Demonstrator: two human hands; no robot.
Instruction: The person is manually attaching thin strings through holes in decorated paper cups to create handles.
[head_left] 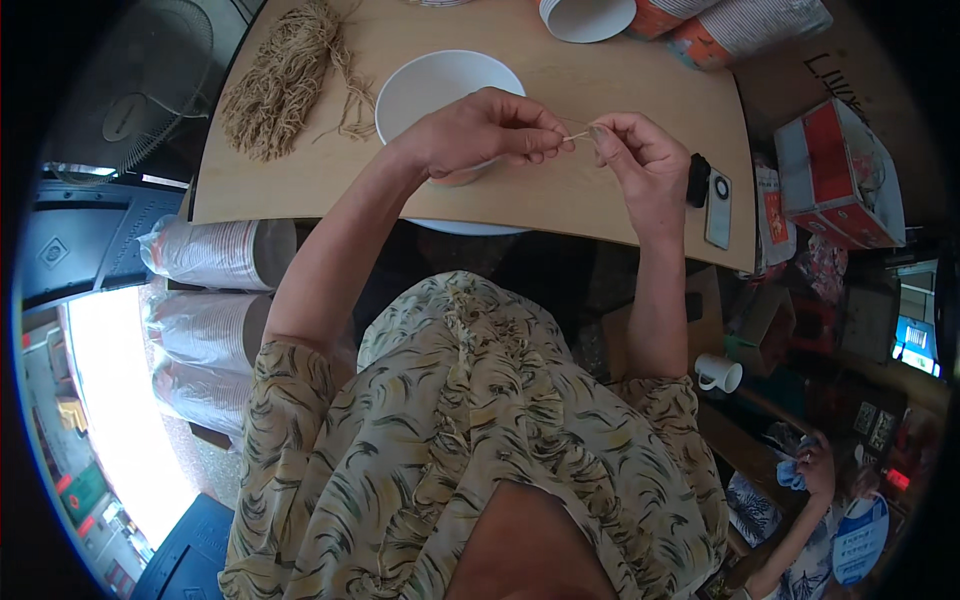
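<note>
A thin tan string [576, 136] is stretched between my hands above the table. My left hand [490, 132] pinches one part of it between thumb and fingers. Just to the right, my right hand [645, 160] is closed with thumb and forefinger on the string. Under my left wrist stands a white paper bucket [430, 80], its open mouth facing up and its front side partly covered by my hand. A heap of tan twine [275, 95] lies at the far left of the table, with loose strands trailing toward the bucket.
Stacked paper buckets [755, 35] lie at the back right of the table [560, 205]. A phone [718, 208] lies near its right edge. Wrapped bucket stacks [205, 330] are on the left. A mug [718, 373] and another person's hand [815, 465] are at the lower right.
</note>
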